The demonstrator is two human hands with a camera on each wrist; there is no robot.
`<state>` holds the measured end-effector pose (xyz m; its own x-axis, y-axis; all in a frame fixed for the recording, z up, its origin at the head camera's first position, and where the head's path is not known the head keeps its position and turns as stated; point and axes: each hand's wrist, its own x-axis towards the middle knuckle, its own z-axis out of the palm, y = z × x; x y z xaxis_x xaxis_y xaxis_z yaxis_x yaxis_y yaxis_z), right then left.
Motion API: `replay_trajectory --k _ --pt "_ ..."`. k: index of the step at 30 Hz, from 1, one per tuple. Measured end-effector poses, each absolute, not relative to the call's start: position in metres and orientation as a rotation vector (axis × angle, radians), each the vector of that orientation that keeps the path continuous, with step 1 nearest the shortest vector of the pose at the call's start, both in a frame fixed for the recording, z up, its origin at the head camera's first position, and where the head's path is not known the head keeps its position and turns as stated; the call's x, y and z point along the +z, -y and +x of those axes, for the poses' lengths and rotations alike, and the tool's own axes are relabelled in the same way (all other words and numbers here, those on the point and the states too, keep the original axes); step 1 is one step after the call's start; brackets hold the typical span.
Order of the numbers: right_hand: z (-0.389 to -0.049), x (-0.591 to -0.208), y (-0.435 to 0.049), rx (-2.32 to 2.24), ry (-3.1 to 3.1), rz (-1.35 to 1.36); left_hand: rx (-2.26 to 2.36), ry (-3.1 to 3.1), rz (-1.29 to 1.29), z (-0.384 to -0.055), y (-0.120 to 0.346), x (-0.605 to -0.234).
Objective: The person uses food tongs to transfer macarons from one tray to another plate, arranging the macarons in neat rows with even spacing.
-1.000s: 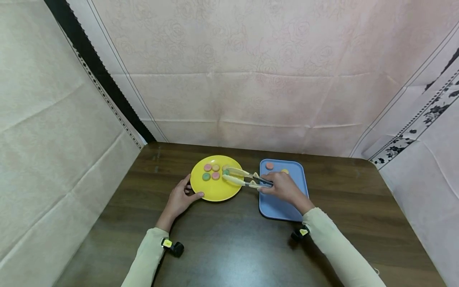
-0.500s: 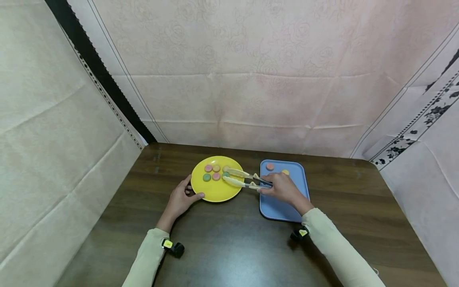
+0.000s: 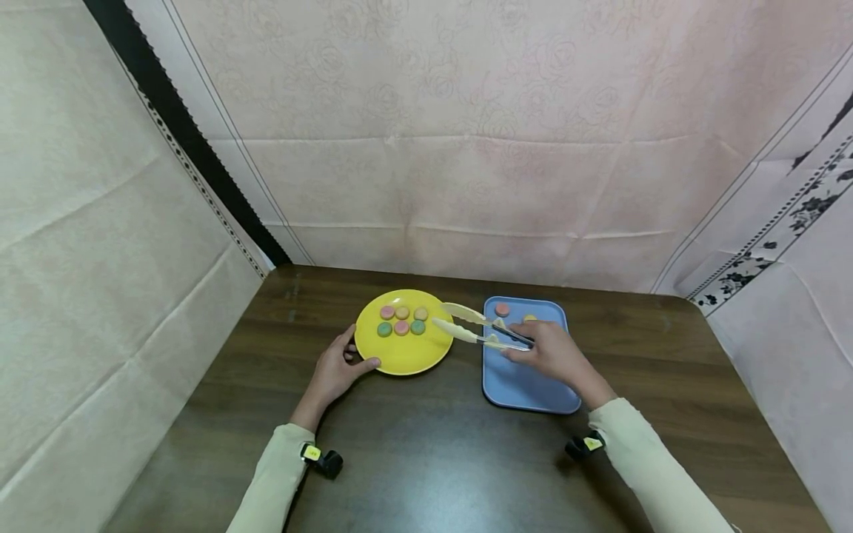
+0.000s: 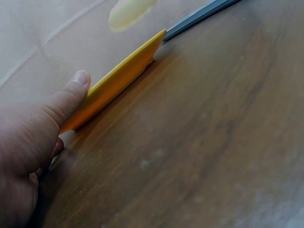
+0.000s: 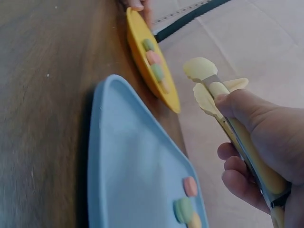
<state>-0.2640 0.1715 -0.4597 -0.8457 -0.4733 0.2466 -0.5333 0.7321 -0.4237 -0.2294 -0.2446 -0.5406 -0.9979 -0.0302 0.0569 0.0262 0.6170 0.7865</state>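
Observation:
My left hand (image 3: pixel 338 366) pinches the left rim of a round yellow plate (image 3: pixel 406 359), thumb on top and other fingers partly hidden below. In the left wrist view the thumb presses the plate's edge (image 4: pixel 118 78). Several macarons sit in two rows on the plate, among them a pink macaron (image 3: pixel 387 312) and a green macaron (image 3: pixel 417 327). My right hand (image 3: pixel 549 354) grips cream-tipped tongs (image 3: pixel 466 314) over the plate's right side. Their tips stand apart in the right wrist view, with nothing between them.
A blue rectangular tray (image 3: pixel 516 389) stands right of the plate, under my right hand. At its far end lie a pink macaron (image 5: pixel 190 186), a green macaron (image 5: pixel 183 210) and a yellow macaron (image 5: pixel 194 221). Behind the brown table (image 3: pixel 400 444) hangs a pale patterned cloth (image 3: pixel 466 185).
My right hand has drawn the tongs to the right, away from the green macaron, which now lies uncovered on the plate. The left hand and the plate stay in place.

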Motion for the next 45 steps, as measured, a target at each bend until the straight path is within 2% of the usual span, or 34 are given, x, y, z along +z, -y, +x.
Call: replay_trajectory --k 18,45 --pt "-0.243 -0.434 -0.242 0.668 2.781 0.585 -1.34 2.766 -0.011 -0.23 0.245 -0.542" --pt "-0.219 -0.467 -0.298 0.605 2.879 0.44 -1.334 2.763 -0.001 -0.229 0.245 -0.542"
